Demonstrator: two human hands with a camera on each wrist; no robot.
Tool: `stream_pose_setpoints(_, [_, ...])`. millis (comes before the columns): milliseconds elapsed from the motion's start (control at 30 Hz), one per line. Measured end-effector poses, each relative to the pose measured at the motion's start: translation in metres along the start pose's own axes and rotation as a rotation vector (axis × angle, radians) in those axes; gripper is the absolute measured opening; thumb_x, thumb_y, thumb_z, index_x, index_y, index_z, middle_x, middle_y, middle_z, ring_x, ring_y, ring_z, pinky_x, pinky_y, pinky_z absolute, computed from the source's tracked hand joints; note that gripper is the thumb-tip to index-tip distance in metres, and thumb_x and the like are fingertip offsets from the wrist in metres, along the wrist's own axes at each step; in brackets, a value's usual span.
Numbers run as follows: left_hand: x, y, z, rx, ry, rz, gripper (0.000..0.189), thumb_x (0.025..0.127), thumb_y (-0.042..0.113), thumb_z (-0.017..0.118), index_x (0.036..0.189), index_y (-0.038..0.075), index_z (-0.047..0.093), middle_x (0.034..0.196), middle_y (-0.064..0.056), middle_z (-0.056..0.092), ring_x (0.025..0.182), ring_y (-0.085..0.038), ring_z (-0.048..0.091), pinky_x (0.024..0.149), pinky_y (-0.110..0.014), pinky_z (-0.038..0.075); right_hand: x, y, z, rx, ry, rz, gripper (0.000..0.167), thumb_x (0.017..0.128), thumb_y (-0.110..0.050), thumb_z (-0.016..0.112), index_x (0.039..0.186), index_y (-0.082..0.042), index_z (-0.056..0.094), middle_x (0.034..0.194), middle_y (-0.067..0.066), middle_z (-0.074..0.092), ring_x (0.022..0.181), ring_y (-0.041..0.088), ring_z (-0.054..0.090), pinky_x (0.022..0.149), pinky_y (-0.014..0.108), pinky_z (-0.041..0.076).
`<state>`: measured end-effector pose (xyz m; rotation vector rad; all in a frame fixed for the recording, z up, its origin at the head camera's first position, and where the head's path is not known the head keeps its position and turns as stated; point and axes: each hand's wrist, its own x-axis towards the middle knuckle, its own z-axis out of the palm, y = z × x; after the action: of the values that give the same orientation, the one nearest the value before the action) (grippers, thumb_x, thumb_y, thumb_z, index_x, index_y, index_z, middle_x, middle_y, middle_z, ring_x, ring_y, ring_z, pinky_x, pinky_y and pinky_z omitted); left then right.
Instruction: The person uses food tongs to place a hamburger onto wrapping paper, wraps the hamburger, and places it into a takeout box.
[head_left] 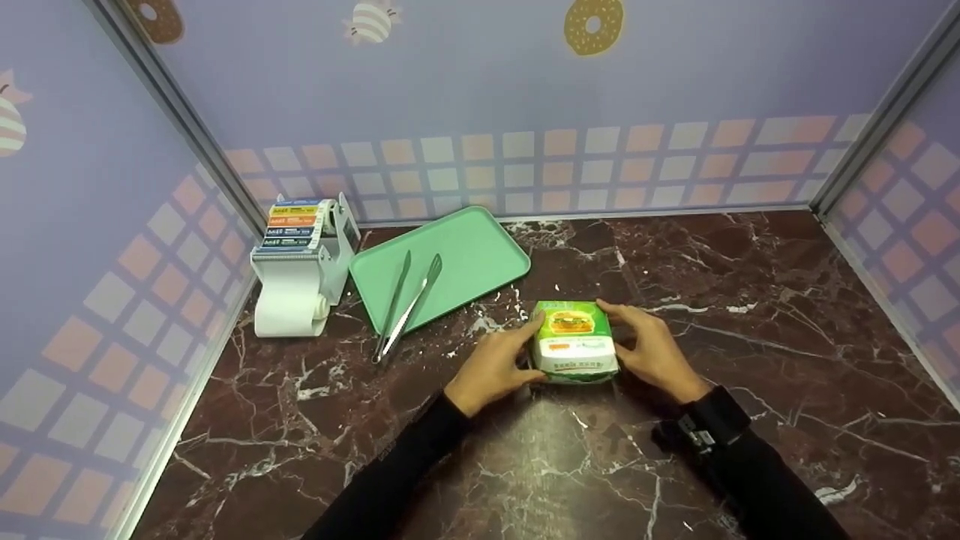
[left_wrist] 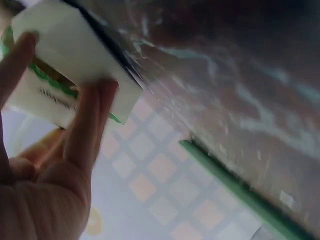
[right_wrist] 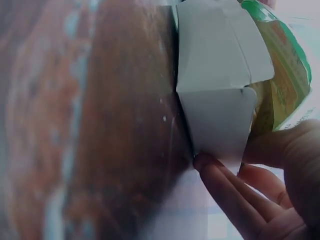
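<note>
A green and white burger box [head_left: 576,352] with a hamburger picture on its lid stands upright on the dark marbled counter, between both hands. At its left side my left hand [head_left: 491,369] holds it, thumb at the near corner and forefinger toward the far corner. My right hand [head_left: 654,358] grips the opposite side, its forefinger reaching the far right corner. Close up in the right wrist view, the white lower walls [right_wrist: 215,65] show a brownish gap below the green-edged lid [right_wrist: 292,55]. The left fingers lie against the white wall [left_wrist: 70,45] in the left wrist view.
Behind and to the left lies a mint green tray [head_left: 472,262], metal tongs [head_left: 412,306] resting across it with their end over its near edge. Beside it stands a label dispenser [head_left: 292,255] with a white paper roll hanging out. Patterned walls [head_left: 559,169] enclose the counter.
</note>
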<state>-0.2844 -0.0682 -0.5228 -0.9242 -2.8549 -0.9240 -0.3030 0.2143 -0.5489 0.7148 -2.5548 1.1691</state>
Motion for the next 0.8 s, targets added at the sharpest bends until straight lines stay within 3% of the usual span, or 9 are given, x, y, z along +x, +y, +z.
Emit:
stream_pose_setpoints(133, [-0.004, 0.009, 0.005, 0.093, 0.028, 0.013, 0.097, 0.082, 0.016, 0.086, 0.158, 0.000, 0.029, 0.084, -0.008, 0.072, 0.063, -0.012, 0.059, 0.064, -0.020, 0.054, -0.003, -0.006, -0.004, -0.078, -0.055, 0.011, 0.072, 0.085, 0.006, 0.077, 0.150, -0.003, 0.049, 0.121, 0.017, 0.066, 0.102, 0.031, 0.067, 0.084, 0.043, 0.060])
stream_pose_setpoints(267, [-0.007, 0.013, 0.010, 0.176, 0.042, 0.016, 0.098, 0.083, 0.011, 0.083, 0.159, -0.004, 0.024, 0.074, -0.006, 0.067, 0.059, -0.015, 0.058, 0.059, -0.023, 0.054, -0.009, -0.013, -0.007, -0.130, -0.107, 0.027, 0.078, 0.086, 0.007, 0.075, 0.156, -0.003, 0.040, 0.118, 0.020, 0.055, 0.096, 0.030, 0.066, 0.079, 0.038, 0.062])
stream_pose_setpoints(500, [-0.010, 0.017, 0.016, 0.235, 0.099, 0.018, 0.099, 0.080, 0.011, 0.085, 0.158, -0.004, 0.027, 0.078, -0.010, 0.071, 0.065, -0.022, 0.065, 0.063, -0.029, 0.058, -0.015, -0.022, -0.011, -0.161, -0.194, 0.024, 0.082, 0.088, 0.005, 0.073, 0.157, 0.004, 0.030, 0.125, 0.026, 0.057, 0.108, 0.040, 0.066, 0.097, 0.049, 0.057])
stream_pose_setpoints(667, [-0.011, 0.021, 0.022, 0.278, 0.116, 0.009, 0.100, 0.078, 0.011, 0.085, 0.157, -0.006, 0.026, 0.115, -0.020, 0.073, 0.075, -0.027, 0.070, 0.068, -0.031, 0.062, -0.018, -0.025, -0.016, -0.033, -0.322, 0.085, 0.094, 0.087, 0.005, 0.068, 0.163, -0.002, 0.012, 0.143, 0.025, 0.040, 0.125, 0.041, 0.056, 0.103, 0.050, 0.052])
stream_pose_setpoints(800, [-0.011, 0.024, 0.027, 0.303, 0.105, -0.003, 0.103, 0.075, 0.008, 0.085, 0.157, -0.008, 0.023, 0.129, -0.024, 0.066, 0.084, -0.030, 0.072, 0.073, -0.032, 0.063, -0.021, -0.027, -0.020, 0.017, -0.394, 0.098, 0.111, 0.082, -0.004, 0.081, 0.163, -0.003, 0.005, 0.155, 0.023, 0.027, 0.134, 0.042, 0.047, 0.106, 0.052, 0.049])
